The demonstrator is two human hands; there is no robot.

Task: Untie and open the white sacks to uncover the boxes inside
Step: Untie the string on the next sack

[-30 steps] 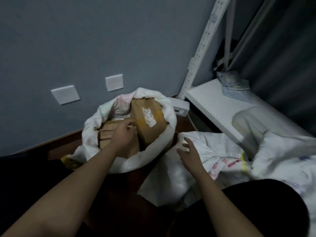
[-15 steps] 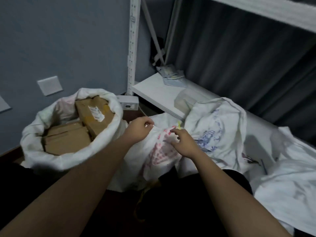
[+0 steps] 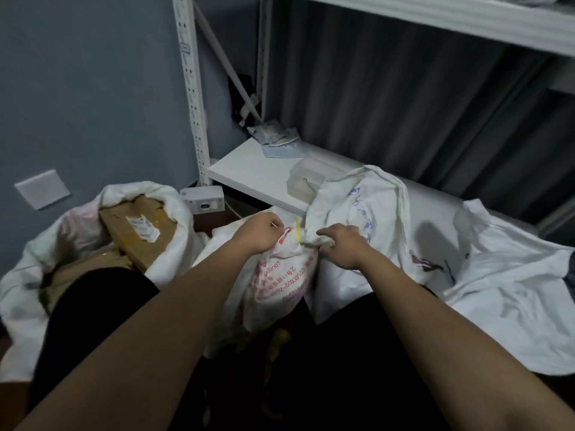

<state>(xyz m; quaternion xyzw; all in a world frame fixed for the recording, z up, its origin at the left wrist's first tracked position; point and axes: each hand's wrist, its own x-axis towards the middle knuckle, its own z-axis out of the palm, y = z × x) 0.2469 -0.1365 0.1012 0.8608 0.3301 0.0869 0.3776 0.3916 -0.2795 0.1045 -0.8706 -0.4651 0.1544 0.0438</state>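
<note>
Against the shelf's front edge, tied white sack (image 3: pixel 280 275), neck bunched between left hand (image 3: pixel 263 233) and right hand (image 3: pixel 342 247), both gripping cloth beside yellow tie (image 3: pixel 298 233). Left: open sack (image 3: pixel 174 219) holding cardboard boxes (image 3: pixel 137 231).

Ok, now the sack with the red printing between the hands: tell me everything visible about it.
The red-printed sack is white, thin and crinkled, with red characters and digits down its side. It stands in front of the person, its neck bunched shut with a yellow tie at the top. The left hand grips the neck's left side; the right hand pinches the fabric just right of the tie. Its contents are hidden. A blue-printed sack lies against it on the right.
</note>
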